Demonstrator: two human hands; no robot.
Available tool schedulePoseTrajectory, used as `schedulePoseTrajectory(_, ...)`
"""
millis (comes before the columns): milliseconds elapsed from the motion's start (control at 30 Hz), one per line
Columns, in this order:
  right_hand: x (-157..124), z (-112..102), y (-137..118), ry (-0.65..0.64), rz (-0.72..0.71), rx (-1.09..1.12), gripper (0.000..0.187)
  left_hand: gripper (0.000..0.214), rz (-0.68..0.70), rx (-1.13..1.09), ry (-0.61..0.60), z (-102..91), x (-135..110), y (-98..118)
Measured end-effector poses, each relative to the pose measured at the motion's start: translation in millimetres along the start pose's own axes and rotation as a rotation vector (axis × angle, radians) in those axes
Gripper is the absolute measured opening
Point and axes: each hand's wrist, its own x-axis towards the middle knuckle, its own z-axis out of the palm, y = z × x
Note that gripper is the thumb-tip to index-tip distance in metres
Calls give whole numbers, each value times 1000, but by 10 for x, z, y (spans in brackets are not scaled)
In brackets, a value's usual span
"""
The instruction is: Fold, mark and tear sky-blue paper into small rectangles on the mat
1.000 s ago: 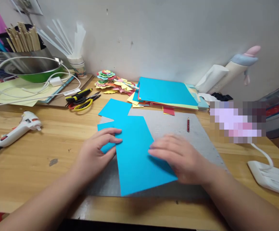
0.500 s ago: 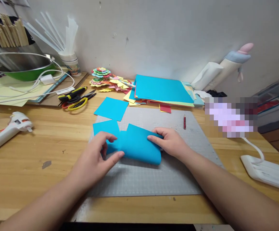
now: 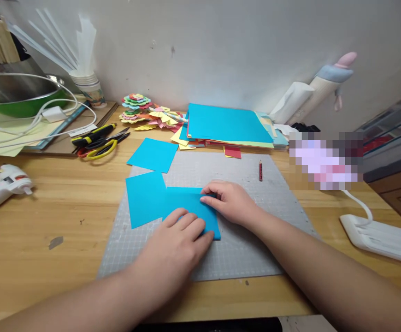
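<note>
A sheet of blue paper lies folded over on the grey cutting mat, its fold towards me. My right hand pinches the paper's upper right edge between thumb and fingers. Across the near folded edge lies my left hand, palm down, its fingers resting on the paper and hiding part of the fold. Two more blue paper squares are close by: one square touches or overlaps the folded sheet's left side, the other square lies farther back, partly off the mat.
A short pencil lies on the mat's right. Behind are stacked blue sheets and layered paper flowers. Scissors and a glue gun lie left; a white lamp base stands right.
The raised, curved flap of the blue sheet now lies flat. My left hand has moved right and down onto the fold; my right hand still pinches the edge. The view has shifted slightly.
</note>
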Motion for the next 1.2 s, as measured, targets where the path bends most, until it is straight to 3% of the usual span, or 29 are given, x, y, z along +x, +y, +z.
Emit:
schedulePoseTrajectory(167, 14, -54, 82, -55, 44, 141, 16, 29, -37, -43, 142, 126, -123, -2)
schedulePoseTrajectory(300, 16, -64, 90, -75, 19, 198, 11, 39, -50, -62, 53, 137, -128, -5)
schedulePoseTrajectory(433, 10, -71, 72, -68, 7, 184, 10, 45, 21, -71, -14, 105, -93, -25)
schedulePoseTrajectory(567, -5, -87, 59, -64, -21, 141, 11, 45, 88, -88, -3, 84, -79, -41)
schedulePoseTrajectory(1200, 4, -124, 62, -72, -69, 91, 14, 65, 8, -178, -27, 131, -94, -28)
